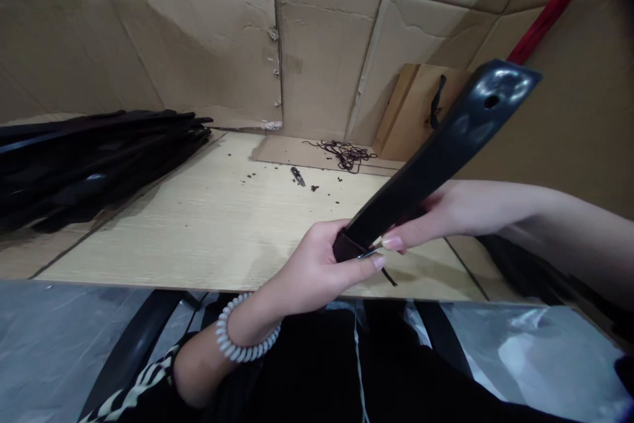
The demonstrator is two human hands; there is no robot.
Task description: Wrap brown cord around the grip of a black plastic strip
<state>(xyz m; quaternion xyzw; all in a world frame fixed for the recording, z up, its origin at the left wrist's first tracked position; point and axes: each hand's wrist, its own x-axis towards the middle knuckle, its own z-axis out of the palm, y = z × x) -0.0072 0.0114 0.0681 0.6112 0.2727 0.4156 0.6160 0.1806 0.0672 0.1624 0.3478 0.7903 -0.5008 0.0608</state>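
Note:
A long black strap [421, 175], glossy and with a round hole near its far end, slants up to the right above the table. My left hand [321, 268] is wrapped round its lower end, where a dark band [347, 247] goes around the strap. A short dark cord end [389, 276] sticks out below my left thumb. My right hand [421, 228] is closed in a pinch beside the band, its fingertips on a thin, shiny needle-like piece [369, 252]. Part of my right hand is hidden behind the strap.
A pile of black straps [99, 159] lies at the left, and more dark pieces [525, 264] at the right. Small thread snips [298, 176], tangled dark cord [349, 156] and scraps lie on the pale tabletop [198, 225]. Cardboard walls [327, 47] and a brown box-like bag [413, 103] stand behind.

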